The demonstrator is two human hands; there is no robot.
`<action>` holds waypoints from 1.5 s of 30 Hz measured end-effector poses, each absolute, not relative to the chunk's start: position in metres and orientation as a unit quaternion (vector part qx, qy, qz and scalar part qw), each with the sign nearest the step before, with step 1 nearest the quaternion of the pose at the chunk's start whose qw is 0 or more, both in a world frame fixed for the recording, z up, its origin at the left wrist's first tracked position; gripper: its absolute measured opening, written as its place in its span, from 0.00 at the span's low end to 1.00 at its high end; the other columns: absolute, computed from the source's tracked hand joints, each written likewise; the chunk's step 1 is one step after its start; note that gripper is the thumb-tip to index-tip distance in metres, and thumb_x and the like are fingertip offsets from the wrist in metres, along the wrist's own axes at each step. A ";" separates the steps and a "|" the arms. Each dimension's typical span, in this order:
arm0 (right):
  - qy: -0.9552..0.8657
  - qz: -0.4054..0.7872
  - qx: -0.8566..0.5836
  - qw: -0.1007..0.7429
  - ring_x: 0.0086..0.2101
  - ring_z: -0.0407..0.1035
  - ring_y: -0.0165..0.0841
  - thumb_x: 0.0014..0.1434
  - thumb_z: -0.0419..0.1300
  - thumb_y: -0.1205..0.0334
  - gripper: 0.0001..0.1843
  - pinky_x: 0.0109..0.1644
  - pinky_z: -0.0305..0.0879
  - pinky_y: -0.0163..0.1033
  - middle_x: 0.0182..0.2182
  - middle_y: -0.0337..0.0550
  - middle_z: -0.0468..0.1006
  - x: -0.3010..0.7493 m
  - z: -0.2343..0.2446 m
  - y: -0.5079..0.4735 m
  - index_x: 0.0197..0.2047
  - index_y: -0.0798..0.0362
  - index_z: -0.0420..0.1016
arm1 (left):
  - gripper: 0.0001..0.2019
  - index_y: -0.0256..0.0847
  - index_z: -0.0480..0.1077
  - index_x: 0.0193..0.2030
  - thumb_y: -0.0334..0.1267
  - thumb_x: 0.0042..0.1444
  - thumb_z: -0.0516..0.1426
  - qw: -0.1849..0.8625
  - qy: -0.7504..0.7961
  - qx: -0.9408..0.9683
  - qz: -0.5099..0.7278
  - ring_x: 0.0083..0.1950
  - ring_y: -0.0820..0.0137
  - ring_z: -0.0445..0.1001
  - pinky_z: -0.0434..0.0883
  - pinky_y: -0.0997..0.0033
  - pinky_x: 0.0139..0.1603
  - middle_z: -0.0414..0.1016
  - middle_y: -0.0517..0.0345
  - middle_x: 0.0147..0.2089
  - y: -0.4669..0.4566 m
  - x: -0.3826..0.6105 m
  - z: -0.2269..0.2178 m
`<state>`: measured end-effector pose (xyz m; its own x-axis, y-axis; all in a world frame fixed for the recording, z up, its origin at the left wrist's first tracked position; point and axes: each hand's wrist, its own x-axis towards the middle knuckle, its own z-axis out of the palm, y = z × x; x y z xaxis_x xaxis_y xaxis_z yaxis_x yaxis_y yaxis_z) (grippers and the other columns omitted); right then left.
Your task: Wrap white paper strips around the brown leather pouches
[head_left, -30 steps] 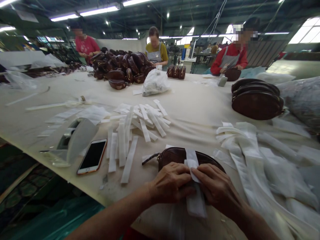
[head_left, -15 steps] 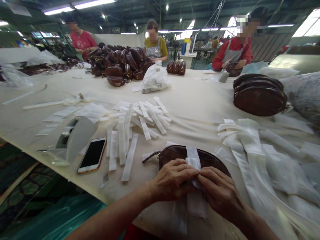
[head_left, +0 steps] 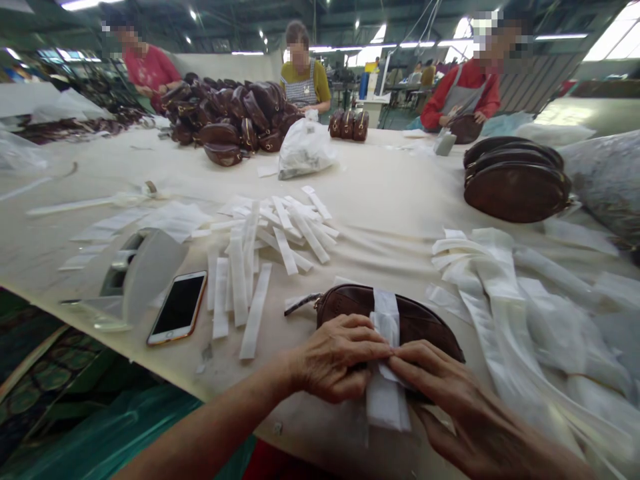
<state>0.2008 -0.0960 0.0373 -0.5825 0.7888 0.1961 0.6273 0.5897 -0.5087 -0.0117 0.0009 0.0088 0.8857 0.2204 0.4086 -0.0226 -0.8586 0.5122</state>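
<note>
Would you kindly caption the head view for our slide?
Left hand and right hand touch a white strip across a dark brown pouch.

Head view, forward and down over table (head_left: pixel 400 193)

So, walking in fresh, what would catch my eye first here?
Probably the left hand and right hand, meeting over a white strip on a dark brown bag in front. Beyond, a big heap of brown bags sits across the table, left of centre. A phone with a dark screen lies left of the hands.
</note>
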 end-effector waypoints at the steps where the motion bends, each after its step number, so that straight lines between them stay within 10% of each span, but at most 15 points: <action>1: -0.869 0.182 -0.411 0.204 0.48 0.65 0.35 0.53 0.53 0.74 0.27 0.52 0.67 0.39 0.48 0.50 0.69 0.203 0.035 -0.097 0.57 0.54 0.63 | 0.23 0.34 0.62 0.56 0.33 0.51 0.49 0.262 0.043 0.936 0.231 0.53 0.67 0.69 0.61 0.61 0.63 0.72 0.49 0.51 0.002 -0.013 0.010; 9: -0.865 0.034 -0.429 0.257 0.43 0.69 0.36 0.54 0.51 0.73 0.23 0.45 0.69 0.41 0.44 0.49 0.73 0.201 0.007 -0.096 0.53 0.54 0.67 | 0.29 0.34 0.59 0.59 0.37 0.47 0.55 0.260 0.018 0.953 0.154 0.57 0.62 0.66 0.58 0.60 0.65 0.69 0.47 0.56 0.010 -0.017 0.020; 21: -0.851 -0.157 -0.422 0.271 0.42 0.72 0.35 0.61 0.49 0.74 0.16 0.44 0.68 0.40 0.40 0.51 0.79 0.188 -0.026 -0.107 0.48 0.60 0.73 | 0.15 0.27 0.65 0.54 0.30 0.63 0.48 -0.081 0.026 0.949 0.302 0.55 0.57 0.71 0.72 0.64 0.46 0.72 0.43 0.53 -0.008 -0.015 -0.035; 27: -0.850 -0.171 -0.420 0.268 0.43 0.72 0.35 0.63 0.47 0.74 0.19 0.44 0.68 0.40 0.41 0.52 0.79 0.186 -0.028 -0.104 0.54 0.59 0.71 | 0.27 0.30 0.58 0.61 0.35 0.54 0.50 0.114 0.053 0.978 0.165 0.65 0.57 0.59 0.68 0.57 0.57 0.66 0.44 0.60 0.000 -0.024 -0.013; 31: -0.847 -0.174 -0.425 0.268 0.42 0.72 0.36 0.62 0.49 0.73 0.19 0.44 0.68 0.40 0.42 0.52 0.78 0.187 -0.031 -0.106 0.53 0.60 0.71 | 0.18 0.33 0.66 0.54 0.36 0.59 0.49 0.226 0.073 0.958 0.160 0.58 0.66 0.66 0.60 0.63 0.65 0.71 0.48 0.56 -0.001 -0.018 0.005; 35: -0.842 -0.170 -0.436 0.267 0.42 0.71 0.37 0.62 0.51 0.71 0.17 0.45 0.68 0.41 0.42 0.53 0.77 0.185 -0.036 -0.107 0.52 0.61 0.71 | 0.23 0.36 0.68 0.49 0.51 0.53 0.60 0.186 0.138 0.951 0.205 0.56 0.59 0.67 0.68 0.59 0.56 0.74 0.49 0.50 -0.009 -0.008 -0.004; 45: -0.844 0.072 -0.474 0.240 0.48 0.66 0.39 0.57 0.51 0.64 0.26 0.49 0.68 0.44 0.51 0.54 0.69 0.191 -0.003 -0.110 0.59 0.57 0.64 | 0.16 0.35 0.66 0.49 0.43 0.59 0.56 0.088 0.147 0.954 0.244 0.53 0.59 0.69 0.70 0.61 0.45 0.74 0.49 0.48 -0.016 -0.004 -0.023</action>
<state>0.1907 -0.1101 -0.0027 -0.4359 0.8347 0.3365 0.7658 0.5404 -0.3485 -0.0040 -0.0164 -0.0226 0.8375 0.3235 0.4405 0.2380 -0.9414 0.2390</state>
